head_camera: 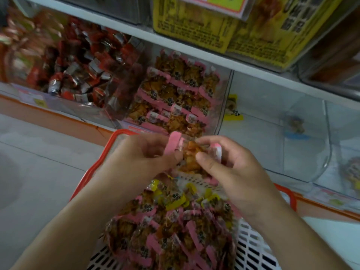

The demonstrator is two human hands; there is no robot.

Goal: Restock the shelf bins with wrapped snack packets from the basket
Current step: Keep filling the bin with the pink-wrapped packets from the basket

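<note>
A white slotted basket with a red rim [253,250] sits low in front of me, heaped with pink-edged and a few yellow-edged snack packets [169,223]. Above its far end, my left hand [140,158] and my right hand [229,164] together hold a small bunch of pink-edged packets [190,154], fingers curled round them. Just beyond stands a clear shelf bin [224,106] filled with the same pink-edged packets [175,94].
A bin of red and silver wrapped snacks [78,71] stands to the left. To the right, a clear bin [272,114] holds a lone yellow-edged packet [232,108]; further bins hold a few packets. Yellow boxes [214,30] sit on the upper shelf. An orange shelf edge [48,117] runs below.
</note>
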